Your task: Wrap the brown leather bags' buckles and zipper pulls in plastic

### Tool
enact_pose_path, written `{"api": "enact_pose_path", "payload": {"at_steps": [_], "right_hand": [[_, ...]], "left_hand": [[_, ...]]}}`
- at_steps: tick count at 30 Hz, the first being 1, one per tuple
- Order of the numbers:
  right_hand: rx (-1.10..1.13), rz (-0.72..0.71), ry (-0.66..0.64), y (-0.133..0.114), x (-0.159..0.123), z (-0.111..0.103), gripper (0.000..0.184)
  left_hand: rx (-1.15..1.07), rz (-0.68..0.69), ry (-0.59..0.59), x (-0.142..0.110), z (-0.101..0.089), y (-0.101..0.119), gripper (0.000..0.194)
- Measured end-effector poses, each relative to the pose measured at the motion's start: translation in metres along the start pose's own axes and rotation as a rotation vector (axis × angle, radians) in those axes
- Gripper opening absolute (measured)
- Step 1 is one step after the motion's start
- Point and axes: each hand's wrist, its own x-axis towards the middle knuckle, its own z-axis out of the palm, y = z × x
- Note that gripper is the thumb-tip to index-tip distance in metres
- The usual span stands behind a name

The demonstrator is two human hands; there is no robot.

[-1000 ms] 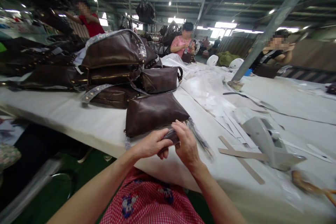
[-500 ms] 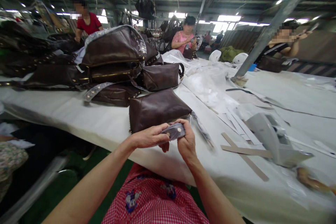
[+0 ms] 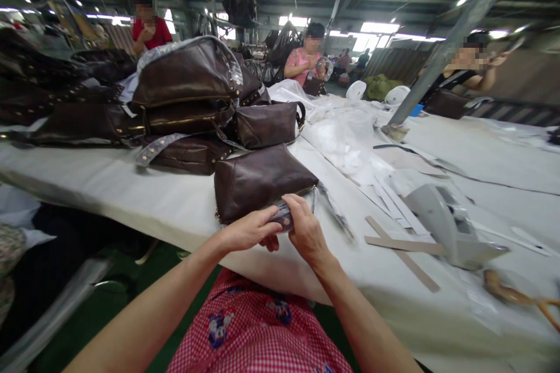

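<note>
A dark brown leather handbag (image 3: 262, 178) lies on its side on the white-covered table in front of me. Just before its near edge, both hands grip the bag's strap (image 3: 285, 220), which is wrapped in clear plastic and shows a metal stud. My left hand (image 3: 251, 230) is closed around the strap's left part, thumb on top. My right hand (image 3: 305, 230) is closed on the other part, its fingers bent over the top and hiding some of it. A second plastic-wrapped strip (image 3: 335, 210) trails from the bag's right corner.
Brown handbags (image 3: 188, 76) are heaped at the left. A grey tape dispenser (image 3: 446, 224), crossed cardboard strips (image 3: 402, 247) and plastic sheeting (image 3: 345, 134) lie to the right. A slanted metal post (image 3: 455, 41) rises from the table. Co-workers (image 3: 304, 61) are across it.
The strap was turned up with its studs showing half a second ago; now my right fingers cover more of it. At the far left, the co-worker in red has lowered their arms.
</note>
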Motion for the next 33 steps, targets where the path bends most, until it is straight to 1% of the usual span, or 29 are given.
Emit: {"api": "enact_pose_path", "payload": {"at_steps": [3,5,6,8,10,12,13,15,17,18,19,20,21,23,24,26,28,30,33], "right_hand": [[-0.104,-0.048,0.018,-0.002,-0.001,-0.004,0.038],[-0.1,-0.07,0.018,-0.006,-0.001,-0.004,0.032],[-0.083,-0.068,0.019,-0.008,0.0,-0.004,0.03],[-0.041,-0.039,0.03,-0.012,0.003,-0.004,0.03],[-0.018,-0.014,0.036,-0.015,0.007,-0.004,0.033],[-0.023,-0.003,0.016,-0.018,0.01,-0.004,0.035],[-0.022,0.004,-0.011,-0.019,0.01,-0.005,0.036],[0.019,0.023,-0.113,-0.019,0.011,-0.012,0.042],[0.12,0.035,-0.268,-0.013,0.011,-0.028,0.052],[0.185,0.055,-0.35,-0.006,0.012,-0.039,0.057],[0.243,0.103,-0.407,0.005,0.013,-0.052,0.059],[0.288,0.196,-0.441,0.018,0.015,-0.065,0.058],[0.31,0.342,-0.404,0.035,0.018,-0.077,0.05],[0.193,0.739,-0.155,0.071,0.025,-0.097,0.027],[0.148,0.837,-0.106,0.088,0.029,-0.103,0.02],[0.118,0.98,-0.09,0.116,0.036,-0.108,0.012],[0.158,1.074,-0.139,0.133,0.039,-0.104,0.017],[0.236,1.158,-0.186,0.141,0.041,-0.097,0.024],[0.393,1.256,-0.25,0.144,0.039,-0.093,0.032]], "left_hand": [[0.274,0.074,0.069,-0.002,0.001,0.007,0.025],[0.453,0.135,0.161,-0.005,0.001,0.013,0.021],[0.504,0.163,0.205,-0.006,0.001,0.015,0.019],[0.529,0.223,0.258,-0.008,0.001,0.02,0.018],[0.5,0.261,0.253,-0.008,0.0,0.02,0.019],[0.459,0.261,0.239,-0.007,0.0,0.018,0.02],[0.439,0.244,0.236,-0.006,0.0,0.015,0.021],[0.396,0.192,0.229,-0.004,0.001,0.009,0.023],[0.362,0.137,0.23,-0.003,0.002,0.004,0.024],[0.349,0.117,0.232,-0.003,0.002,0.003,0.025],[0.34,0.102,0.234,-0.003,0.002,0.002,0.025],[0.334,0.093,0.239,-0.004,0.002,0.003,0.026],[0.333,0.091,0.241,-0.005,0.002,0.005,0.026],[0.348,0.109,0.245,-0.007,0.001,0.01,0.027],[0.362,0.124,0.244,-0.007,0.0,0.013,0.026],[0.388,0.143,0.235,-0.008,0.0,0.019,0.024],[0.398,0.139,0.225,-0.008,0.0,0.023,0.024],[0.402,0.121,0.22,-0.006,0.001,0.025,0.024],[0.415,0.095,0.226,-0.004,0.002,0.024,0.026]]}}
